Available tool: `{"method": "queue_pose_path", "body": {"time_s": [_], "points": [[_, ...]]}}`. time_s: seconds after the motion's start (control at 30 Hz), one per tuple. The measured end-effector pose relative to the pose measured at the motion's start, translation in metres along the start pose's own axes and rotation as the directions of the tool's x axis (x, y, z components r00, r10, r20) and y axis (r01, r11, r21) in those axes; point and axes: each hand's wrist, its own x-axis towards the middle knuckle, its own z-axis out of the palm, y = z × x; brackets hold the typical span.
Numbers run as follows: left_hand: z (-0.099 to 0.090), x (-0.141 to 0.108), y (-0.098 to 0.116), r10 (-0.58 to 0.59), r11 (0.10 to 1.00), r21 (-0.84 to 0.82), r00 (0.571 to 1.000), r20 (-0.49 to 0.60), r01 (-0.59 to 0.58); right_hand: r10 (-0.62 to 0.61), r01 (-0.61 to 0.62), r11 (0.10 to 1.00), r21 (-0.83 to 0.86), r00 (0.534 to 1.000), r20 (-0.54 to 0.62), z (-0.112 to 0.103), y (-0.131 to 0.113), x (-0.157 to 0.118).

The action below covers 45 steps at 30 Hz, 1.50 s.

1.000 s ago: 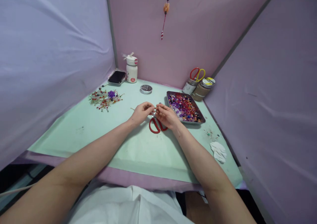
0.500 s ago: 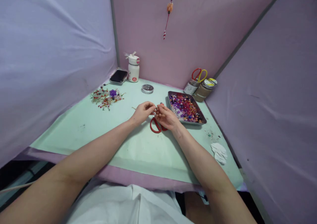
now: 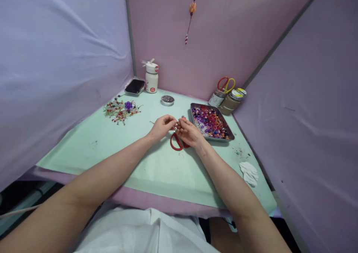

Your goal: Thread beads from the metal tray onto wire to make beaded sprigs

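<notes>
Stretching the left arm (image 3: 112, 176) and the right arm (image 3: 223, 174) out over the pale green table cover (image 3: 156, 178), and bending both elbows out wide. Making a shape like a roof, with the left hand (image 3: 162, 127) and the right hand (image 3: 190, 131) nearly meeting at the top. Turning the back of the left hand up, and pressing its thumb and pointer finger together on a tiny thing (image 3: 176, 124). Turning the right hand partly palm up, and curling its fingers in toward the same spot. Holding the tiny thing between the two sets of fingertips, over the middle of the cover, but looking too small to name. Not showing enough of the right fingertips to tell if pinching it too. Hanging the right hand over the red-handled scissors (image 3: 176, 142), and hiding part of one red loop. Having the dark bead tray (image 3: 226, 122) just beside the right hand, and the pile of beaded strings (image 3: 121, 110) well apart from the left hand, farther off to the left.
</notes>
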Motion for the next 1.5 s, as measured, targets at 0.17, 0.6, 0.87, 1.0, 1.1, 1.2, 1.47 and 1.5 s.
{"method": "queue_pose_path", "body": {"time_s": [0.17, 0.6, 0.87, 1.0, 1.1, 1.2, 1.47, 1.5], "points": [[0.0001, -0.0001, -0.0002, 0.004, 1.0, -0.007, 1.0, -0.002, -0.004, 0.002, -0.002, 1.0, -0.02, 1.0, -0.014, 0.0008, -0.0008, -0.0001], [0.0003, 0.001, -0.002, 0.0, 1.0, -0.009, 1.0, -0.014, 0.0, 0.002, -0.002, 1.0, -0.008, 1.0, 0.0, 0.0001, -0.0015, -0.0001], [-0.0001, 0.0005, -0.0014, -0.012, 1.0, 0.002, 1.0, -0.01, 0.012, -0.015, 0.015, 0.998, -0.055, 1.0, 0.007, -0.0036, 0.0007, 0.002], [0.0001, 0.0007, -0.0007, -0.011, 1.0, 0.022, 1.0, -0.013, 0.011, -0.033, 0.031, 0.994, -0.103, 0.999, -0.016, -0.004, 0.0014, 0.0025], [-0.001, 0.0012, -0.0006, 0.004, 0.997, 0.075, 1.0, -0.009, -0.003, -0.064, 0.06, 0.989, -0.133, 0.998, -0.026, -0.0024, 0.0014, 0.0025], [-0.0033, 0.0019, -0.0018, 0.046, 0.984, 0.173, 0.999, -0.011, -0.043, -0.12, 0.112, 0.979, -0.173, 0.992, -0.036, -0.0001, 0.0018, 0.0025], [-0.0077, 0.0048, -0.0074, 0.124, 0.955, 0.276, 0.992, -0.028, -0.112, -0.185, 0.169, 0.963, -0.211, 0.981, -0.058, 0.0021, 0.0038, 0.0023], [-0.0078, 0.005, -0.0077, 0.125, 0.954, 0.278, 0.992, -0.026, -0.113, -0.187, 0.17, 0.961, -0.218, 0.981, -0.06, 0.0022, 0.004, 0.0022]]}}
